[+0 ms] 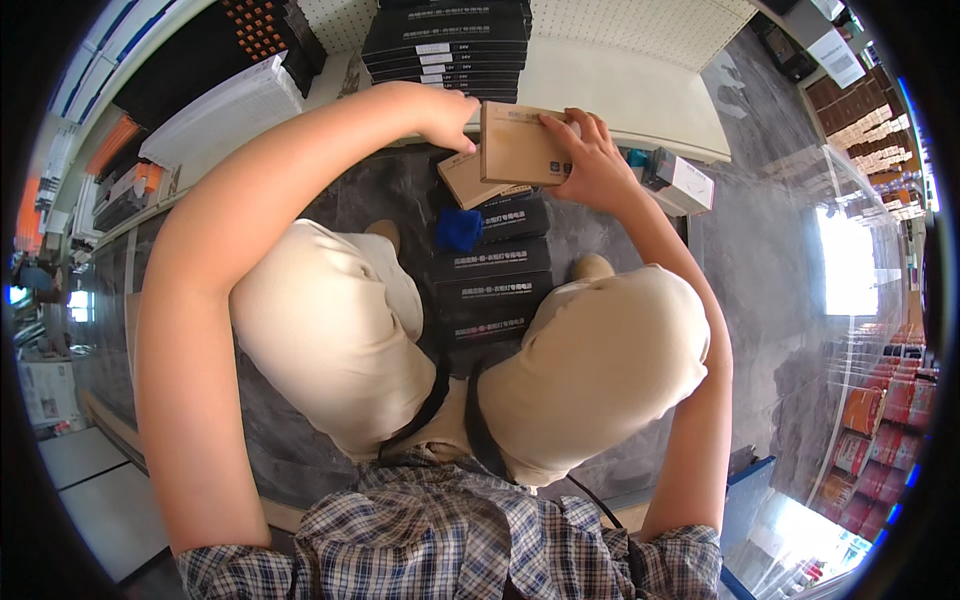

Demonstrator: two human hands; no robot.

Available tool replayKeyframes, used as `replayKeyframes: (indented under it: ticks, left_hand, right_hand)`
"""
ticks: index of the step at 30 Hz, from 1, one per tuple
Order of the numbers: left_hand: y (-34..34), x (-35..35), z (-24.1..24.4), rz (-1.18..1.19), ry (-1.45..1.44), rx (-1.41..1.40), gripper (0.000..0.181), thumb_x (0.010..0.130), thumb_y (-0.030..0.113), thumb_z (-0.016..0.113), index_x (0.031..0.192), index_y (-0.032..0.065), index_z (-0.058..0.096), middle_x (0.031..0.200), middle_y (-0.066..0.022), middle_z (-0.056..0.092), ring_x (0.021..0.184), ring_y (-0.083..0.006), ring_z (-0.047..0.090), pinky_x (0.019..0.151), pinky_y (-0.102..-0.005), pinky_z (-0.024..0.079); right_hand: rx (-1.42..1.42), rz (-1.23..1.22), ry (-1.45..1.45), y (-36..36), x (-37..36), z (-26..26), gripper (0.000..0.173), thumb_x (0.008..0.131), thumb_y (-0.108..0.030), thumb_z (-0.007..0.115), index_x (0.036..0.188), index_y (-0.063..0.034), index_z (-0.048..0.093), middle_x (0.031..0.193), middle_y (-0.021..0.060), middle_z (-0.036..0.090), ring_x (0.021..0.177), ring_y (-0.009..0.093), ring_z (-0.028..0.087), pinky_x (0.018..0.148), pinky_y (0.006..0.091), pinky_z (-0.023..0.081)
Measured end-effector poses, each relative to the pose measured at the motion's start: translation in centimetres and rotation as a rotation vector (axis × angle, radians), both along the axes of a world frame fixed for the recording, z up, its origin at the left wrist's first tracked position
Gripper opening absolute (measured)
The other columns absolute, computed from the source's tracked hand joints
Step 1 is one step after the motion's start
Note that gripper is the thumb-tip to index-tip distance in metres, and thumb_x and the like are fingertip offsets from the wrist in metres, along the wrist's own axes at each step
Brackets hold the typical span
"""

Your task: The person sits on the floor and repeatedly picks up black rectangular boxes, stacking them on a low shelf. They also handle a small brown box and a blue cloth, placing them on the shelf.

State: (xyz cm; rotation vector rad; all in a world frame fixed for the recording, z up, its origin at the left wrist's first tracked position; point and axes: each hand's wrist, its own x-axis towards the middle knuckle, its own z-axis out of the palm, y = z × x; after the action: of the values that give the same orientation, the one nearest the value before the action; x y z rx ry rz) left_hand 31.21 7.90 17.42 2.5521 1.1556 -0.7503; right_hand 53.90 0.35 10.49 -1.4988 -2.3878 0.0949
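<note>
A flat brown cardboard box with printed writing is held up in my right hand, its fingers over the top right edge. Just off the box's left edge is my left hand, thumb and fingers apart; whether the fingertips touch the box cannot be told. Partly hidden beneath lies a second brown cardboard box, tilted, on top of the black boxes. A row of black printed power supply boxes stretches along the floor between my feet. On their left side rests a crumpled blue cloth.
Ahead, a stack of flat black boxes stands on a white shelf with a pegboard back. White and dark cartons sit by its right end. A long white carton lies at left. Red-packaged goods fill racks at right.
</note>
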Motion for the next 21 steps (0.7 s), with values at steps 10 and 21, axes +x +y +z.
replayKeyframes:
  ticks: [10,21]
  left_hand:
    - [2.9,-4.9,-13.5,0.776,-0.336,-0.527,0.070,0.078,0.024,0.051,0.136,0.0038,0.017,0.110,-0.0181,0.051,0.085,-0.0238,0.054,0.079,-0.0362,0.044]
    - [1.0,-4.4,-19.8,1.310,-0.862,-0.985,0.059,0.087,0.037,0.047,0.131,0.0052,0.024,0.133,-0.0198,0.028,0.116,-0.0421,0.037,0.092,-0.0481,0.039]
  right_hand:
    - [0.028,0.192,-0.163,4.4,-5.0,-6.2,0.075,0.053,-0.021,0.071,0.124,-0.0180,0.045,0.127,0.0153,0.038,0.123,0.032,0.031,0.101,0.0431,0.030]
    - [-0.092,-0.132,0.602,6.6,-4.9,-13.3,0.050,0.072,-0.023,0.067,0.115,-0.0054,0.050,0.121,0.0151,0.048,0.116,0.032,0.041,0.095,0.0384,0.036]
